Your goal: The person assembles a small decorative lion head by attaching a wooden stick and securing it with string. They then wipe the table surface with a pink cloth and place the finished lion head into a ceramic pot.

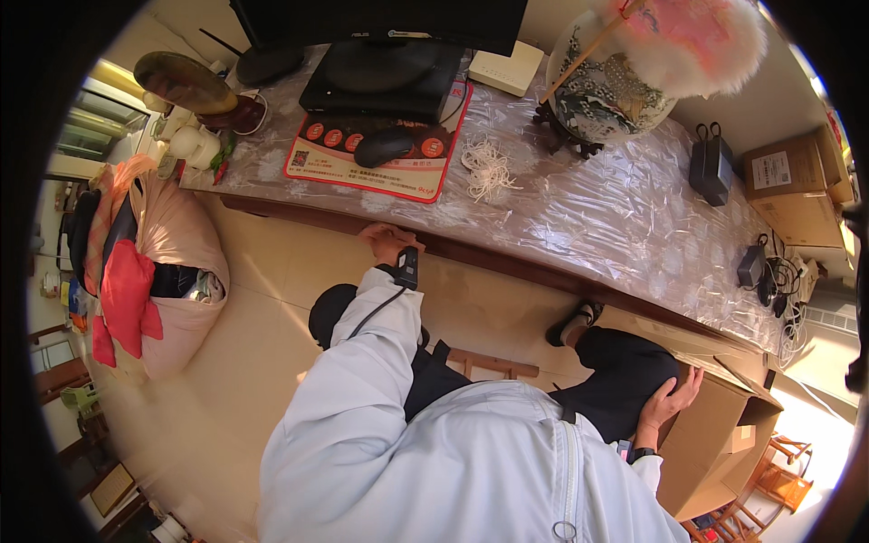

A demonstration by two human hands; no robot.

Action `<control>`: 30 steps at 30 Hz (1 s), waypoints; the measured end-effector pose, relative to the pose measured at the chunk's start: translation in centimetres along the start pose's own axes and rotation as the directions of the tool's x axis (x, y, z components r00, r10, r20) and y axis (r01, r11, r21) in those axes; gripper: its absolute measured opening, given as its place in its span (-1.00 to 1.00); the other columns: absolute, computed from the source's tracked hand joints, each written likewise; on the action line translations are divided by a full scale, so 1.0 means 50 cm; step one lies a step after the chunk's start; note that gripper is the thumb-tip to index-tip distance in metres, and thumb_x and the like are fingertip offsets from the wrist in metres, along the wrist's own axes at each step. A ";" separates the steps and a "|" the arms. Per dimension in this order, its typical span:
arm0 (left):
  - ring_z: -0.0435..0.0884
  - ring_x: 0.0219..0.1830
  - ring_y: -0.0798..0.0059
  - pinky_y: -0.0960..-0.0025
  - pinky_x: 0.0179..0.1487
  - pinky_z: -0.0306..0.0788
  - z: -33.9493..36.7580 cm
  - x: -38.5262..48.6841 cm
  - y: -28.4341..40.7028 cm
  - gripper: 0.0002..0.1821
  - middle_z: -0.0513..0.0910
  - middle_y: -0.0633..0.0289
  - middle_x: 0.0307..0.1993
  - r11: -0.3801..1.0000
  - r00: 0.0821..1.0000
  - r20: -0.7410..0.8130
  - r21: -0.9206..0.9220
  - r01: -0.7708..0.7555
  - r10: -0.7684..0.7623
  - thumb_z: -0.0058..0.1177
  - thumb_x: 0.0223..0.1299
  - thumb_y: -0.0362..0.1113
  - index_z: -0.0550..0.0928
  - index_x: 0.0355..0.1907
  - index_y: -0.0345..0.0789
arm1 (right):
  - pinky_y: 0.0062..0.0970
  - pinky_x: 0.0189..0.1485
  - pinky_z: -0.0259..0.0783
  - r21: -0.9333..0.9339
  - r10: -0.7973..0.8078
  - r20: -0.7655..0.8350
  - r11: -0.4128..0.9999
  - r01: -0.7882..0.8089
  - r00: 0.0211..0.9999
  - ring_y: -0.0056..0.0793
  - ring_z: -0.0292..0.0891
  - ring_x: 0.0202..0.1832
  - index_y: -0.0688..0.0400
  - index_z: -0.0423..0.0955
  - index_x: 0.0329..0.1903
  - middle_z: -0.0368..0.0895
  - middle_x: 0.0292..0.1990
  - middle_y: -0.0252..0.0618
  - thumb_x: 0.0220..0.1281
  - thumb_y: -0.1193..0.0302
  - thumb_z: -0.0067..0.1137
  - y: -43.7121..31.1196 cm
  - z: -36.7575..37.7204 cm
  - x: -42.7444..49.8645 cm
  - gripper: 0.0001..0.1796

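Observation:
My left hand (389,242) is at the dark wooden front edge of a desk (529,203) covered with clear plastic. Its fingers are partly hidden, so I cannot tell whether they grip the edge. A small black device with a cable (407,269) is strapped to that wrist. Beside my bent right knee, my right hand (671,400) is held with fingers extended and nothing in it, near an open cardboard box (706,434). Beyond my left hand, a black computer mouse (383,147) rests on a red-edged printed mouse pad (326,165). Tangled white string (487,168) lies to its right.
A monitor (380,20), a black box-shaped device (380,85) and a white router (506,68) stand at the back. To the right are a painted round vase (597,95), black power adapters (711,166) and a carton (794,183). A stuffed pink bundle (183,237) sits on the floor left.

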State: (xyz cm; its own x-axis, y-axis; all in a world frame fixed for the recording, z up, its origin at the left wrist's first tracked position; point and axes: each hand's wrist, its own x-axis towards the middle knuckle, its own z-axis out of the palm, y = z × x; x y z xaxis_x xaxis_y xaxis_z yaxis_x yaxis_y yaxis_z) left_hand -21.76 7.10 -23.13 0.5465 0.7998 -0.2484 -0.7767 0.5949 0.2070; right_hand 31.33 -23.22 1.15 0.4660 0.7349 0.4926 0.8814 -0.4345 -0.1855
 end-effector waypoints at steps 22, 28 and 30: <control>0.56 -0.25 0.31 0.14 -0.07 0.46 0.211 0.217 -0.559 -0.80 0.56 0.24 -0.25 0.964 0.769 -0.599 -0.017 0.265 -0.222 0.08 0.15 -0.39 0.50 -0.15 -0.14 | -0.13 0.40 -0.09 -0.004 0.030 -0.002 1.000 -0.030 1.000 -0.03 0.05 0.37 0.23 0.25 0.25 0.14 0.35 0.01 0.23 0.46 -0.11 -0.001 0.002 0.009 -0.50; 0.49 0.07 0.32 0.19 0.15 0.38 0.298 0.097 -0.468 -0.62 0.51 0.13 0.05 0.846 0.833 -0.285 0.115 0.520 -0.473 -0.09 0.18 -0.41 0.43 0.09 -0.33 | -0.13 0.40 -0.06 -0.064 0.017 -0.043 0.998 -0.020 0.999 -0.01 0.08 0.34 0.25 0.27 0.22 0.17 0.33 -0.02 0.17 0.51 -0.05 -0.016 -0.021 0.007 -0.49; 0.51 0.07 0.32 0.20 0.22 0.36 0.339 0.061 -0.435 -0.56 0.50 0.14 0.05 0.830 0.847 -0.187 0.183 0.527 -0.497 -0.09 0.13 -0.44 0.40 0.13 -0.32 | -0.10 0.38 0.01 -0.060 -0.026 -0.068 0.998 0.022 0.997 -0.02 0.15 0.31 0.27 0.29 0.20 0.21 0.30 0.00 0.13 0.54 -0.03 -0.030 -0.028 0.009 -0.49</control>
State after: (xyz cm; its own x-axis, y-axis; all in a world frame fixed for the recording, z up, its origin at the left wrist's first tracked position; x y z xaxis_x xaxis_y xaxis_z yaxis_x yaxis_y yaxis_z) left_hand 2.13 -2.05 -12.35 0.7905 0.3667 -0.4905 -0.2987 0.9300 0.2140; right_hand 30.09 -22.97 2.82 0.4367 0.7086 0.5542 0.8850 -0.4490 -0.1233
